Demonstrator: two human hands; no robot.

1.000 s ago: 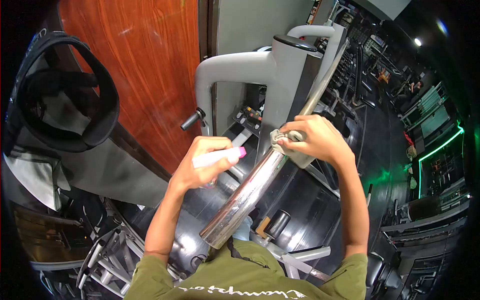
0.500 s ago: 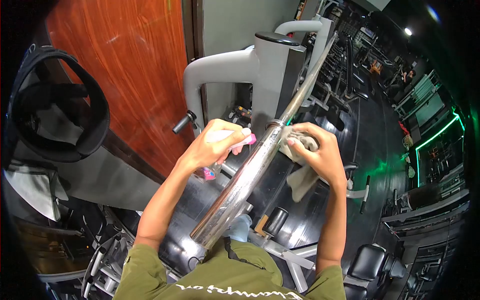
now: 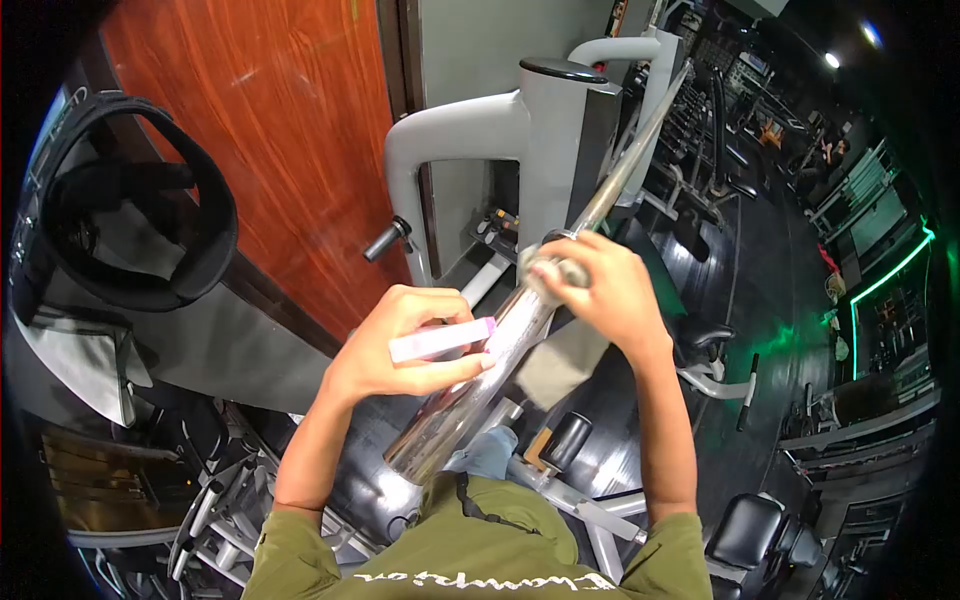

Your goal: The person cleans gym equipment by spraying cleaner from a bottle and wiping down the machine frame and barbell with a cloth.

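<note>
A chrome barbell (image 3: 425,440) slants across the middle, its thick sleeve toward my body and its thin shaft running up and away. My left hand (image 3: 385,350) is closed around a spray bottle (image 3: 440,341) with a white and pink head, just left of the sleeve; the bottle's body is hidden behind the hand. Near the sleeve's collar, my right hand (image 3: 615,300) grips a grey cloth (image 3: 562,365). Part of the cloth is bunched against the metal under the fingers, and a loose end hangs down on the right.
A grey machine frame (image 3: 565,150) stands beyond the bar, near a reddish wooden door (image 3: 250,130). To the left, a black padded belt (image 3: 205,235) and a folded grey cloth (image 3: 95,365) rest on a surface. Padded gym equipment (image 3: 740,525) stands at right; a person is far back.
My right hand has brought the cloth left and onto the sleeve near the collar. My left hand has lowered and turned the spray bottle, whose head now lies nearly level.
</note>
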